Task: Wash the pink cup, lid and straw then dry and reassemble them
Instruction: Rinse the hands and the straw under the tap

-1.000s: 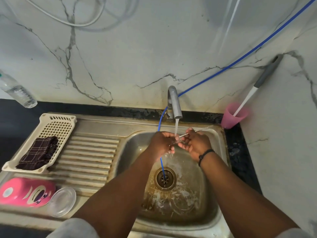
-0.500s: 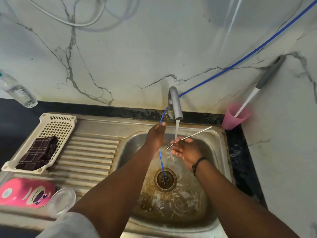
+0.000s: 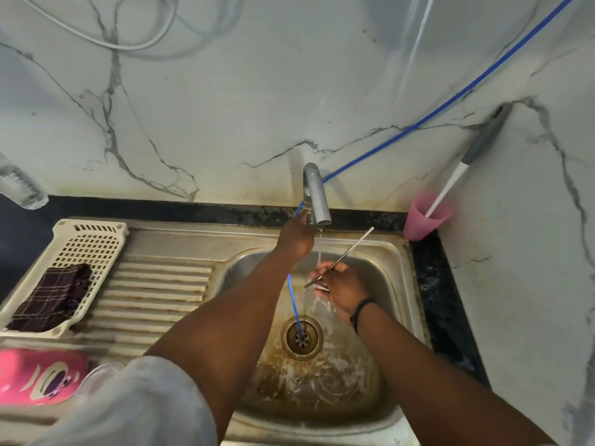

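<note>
My right hand [image 3: 341, 286] holds a thin metal straw [image 3: 352, 247] over the sink basin [image 3: 386, 284], just under the tap's thinning stream. My left hand [image 3: 296, 236] reaches up to the base of the grey tap [image 3: 317, 201] and its fingers curl at the handle there. The pink cup [image 3: 38, 376] with a cartoon face lies on its side at the lower left of the draining board. A clear lid [image 3: 99, 376] lies next to it, partly hidden by my sleeve.
A cream plastic basket [image 3: 93, 243] holding a dark checked cloth [image 3: 54, 297] sits on the draining board. A small pink tumbler [image 3: 421, 220] with a brush stands at the back right corner. A blue hose [image 3: 296, 304] runs into the drain. A clear bottle [image 3: 19, 188] stands far left.
My left hand left the straw and rose to the tap's base. The right hand keeps the straw alone. The water stream has thinned.
</note>
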